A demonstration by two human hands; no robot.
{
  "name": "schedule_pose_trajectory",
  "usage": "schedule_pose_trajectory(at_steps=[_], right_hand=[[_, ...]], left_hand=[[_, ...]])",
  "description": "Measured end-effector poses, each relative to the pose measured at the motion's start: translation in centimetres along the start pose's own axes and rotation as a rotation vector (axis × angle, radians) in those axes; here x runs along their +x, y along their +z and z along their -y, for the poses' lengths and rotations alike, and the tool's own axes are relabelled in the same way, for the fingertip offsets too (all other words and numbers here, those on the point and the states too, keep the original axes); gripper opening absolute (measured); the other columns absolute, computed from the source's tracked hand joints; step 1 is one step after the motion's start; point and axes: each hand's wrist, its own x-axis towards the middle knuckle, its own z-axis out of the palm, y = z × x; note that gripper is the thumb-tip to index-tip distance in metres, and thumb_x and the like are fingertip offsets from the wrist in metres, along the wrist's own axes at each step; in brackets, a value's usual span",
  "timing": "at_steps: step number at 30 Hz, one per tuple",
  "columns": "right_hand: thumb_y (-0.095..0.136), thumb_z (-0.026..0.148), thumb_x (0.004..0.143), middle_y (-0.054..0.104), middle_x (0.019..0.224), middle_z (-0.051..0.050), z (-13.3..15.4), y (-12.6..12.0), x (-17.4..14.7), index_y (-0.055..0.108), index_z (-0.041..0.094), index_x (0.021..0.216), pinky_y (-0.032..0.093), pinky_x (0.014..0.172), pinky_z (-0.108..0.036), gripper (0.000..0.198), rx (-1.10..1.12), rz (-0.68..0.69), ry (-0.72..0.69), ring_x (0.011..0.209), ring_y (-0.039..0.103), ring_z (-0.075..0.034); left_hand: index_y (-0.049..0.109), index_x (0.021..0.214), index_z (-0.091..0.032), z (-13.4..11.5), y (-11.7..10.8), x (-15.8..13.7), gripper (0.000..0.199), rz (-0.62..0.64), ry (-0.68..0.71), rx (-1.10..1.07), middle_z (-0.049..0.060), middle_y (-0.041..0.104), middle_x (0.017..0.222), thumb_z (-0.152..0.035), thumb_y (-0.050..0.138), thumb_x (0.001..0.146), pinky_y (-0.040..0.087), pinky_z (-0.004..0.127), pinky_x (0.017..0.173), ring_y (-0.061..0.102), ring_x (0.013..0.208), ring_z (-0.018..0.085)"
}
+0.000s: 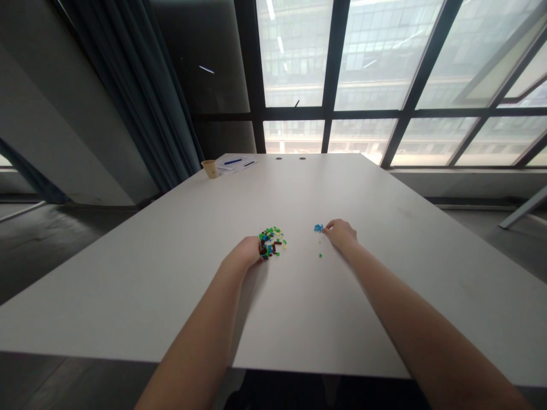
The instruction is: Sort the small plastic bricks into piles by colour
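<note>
My left hand (249, 251) rests on the table at the left edge of a mixed pile of small building bricks (270, 234) in green, brown, blue and yellow. Its fingers are mostly hidden behind the hand. To the right, my right hand (342, 232) has thumb and fingers pinched together beside a small cluster of blue bricks (318, 228). Whatever sits between those fingertips is too small to make out. A single green brick (320, 255) lies nearer to me, and a tiny yellow brick (319, 242) lies between it and the blue cluster.
The white table (384, 205) stretches away toward large windows. At its far left stand a paper cup (209, 168) and some paper sheets (226, 164) with a blue pen (233, 162) on them. Two dark round spots mark the far tabletop. A dark curtain (141, 85) hangs at the left.
</note>
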Motion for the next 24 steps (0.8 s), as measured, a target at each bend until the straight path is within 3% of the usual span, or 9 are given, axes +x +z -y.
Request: schedule_pose_trajectory(at_steps=[7,13,24], right_hand=[[0.048,0.042,0.074,0.066,0.084,-0.008,-2.8,-2.5,-2.2,0.068,0.021,0.080,0.039,0.066,-0.031,0.029,0.019,-0.129,-0.013,0.078,0.058,-0.021],[0.043,0.040,0.076,0.065,0.082,-0.009,-5.9,-1.9,-3.4,0.068,0.017,0.081,0.038,0.067,-0.028,0.034,0.093,-0.183,-0.042,0.075,0.057,-0.019],[0.042,0.039,0.077,0.062,0.073,-0.006,-6.2,-2.1,-3.2,0.068,0.017,0.078,0.036,0.063,-0.026,0.034,0.148,-0.179,-0.148,0.066,0.052,-0.016]], left_hand=[[0.053,0.041,-0.018,-1.6,0.4,-0.6,0.013,-0.081,-0.037,0.138,-0.003,0.043,0.039,-0.007,0.060,0.044,0.034,0.025,0.053,0.040,0.044,0.011],[0.058,0.046,-0.017,-2.9,-0.1,-1.1,0.008,-0.077,-0.005,0.128,0.000,0.047,0.042,-0.012,0.057,0.052,0.035,0.026,0.057,0.044,0.047,0.013],[0.058,0.050,-0.018,-3.6,-0.4,-1.0,0.006,-0.149,0.048,0.105,0.003,0.057,0.051,-0.018,0.058,0.057,0.035,0.025,0.055,0.048,0.053,0.015]])
